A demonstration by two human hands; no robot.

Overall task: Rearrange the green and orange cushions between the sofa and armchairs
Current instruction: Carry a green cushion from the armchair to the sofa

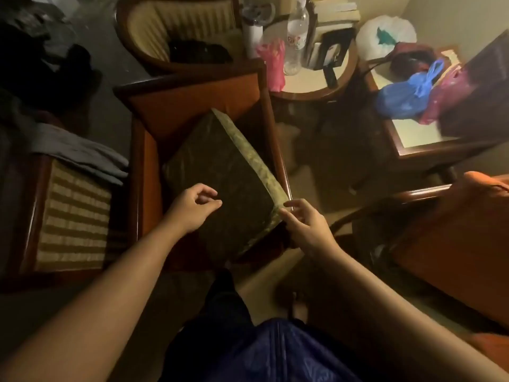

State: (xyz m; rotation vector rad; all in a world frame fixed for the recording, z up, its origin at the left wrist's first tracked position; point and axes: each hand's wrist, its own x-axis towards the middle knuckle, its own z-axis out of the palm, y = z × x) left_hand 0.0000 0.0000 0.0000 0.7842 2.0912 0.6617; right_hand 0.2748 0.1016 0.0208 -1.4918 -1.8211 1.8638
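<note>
A green cushion point(220, 175) lies tilted in the wooden armchair point(137, 172) in front of me, its right edge propped on the chair's right arm. An orange back cushion point(181, 106) stands against the chair's back. My left hand point(192, 208) hovers over the cushion's near left part, fingers loosely curled and holding nothing. My right hand point(305, 224) is at the cushion's near right corner, fingertips touching its edge without a clear grip. Another orange cushion point(451, 244) sits on the seat at the right.
A striped-seat chair point(71, 213) with grey cloth stands at left. Another armchair point(176, 31) is behind. A round side table point(311, 84) holds a bottle and pink bag. A square table point(421, 139) carries blue and pink bags. My legs are below.
</note>
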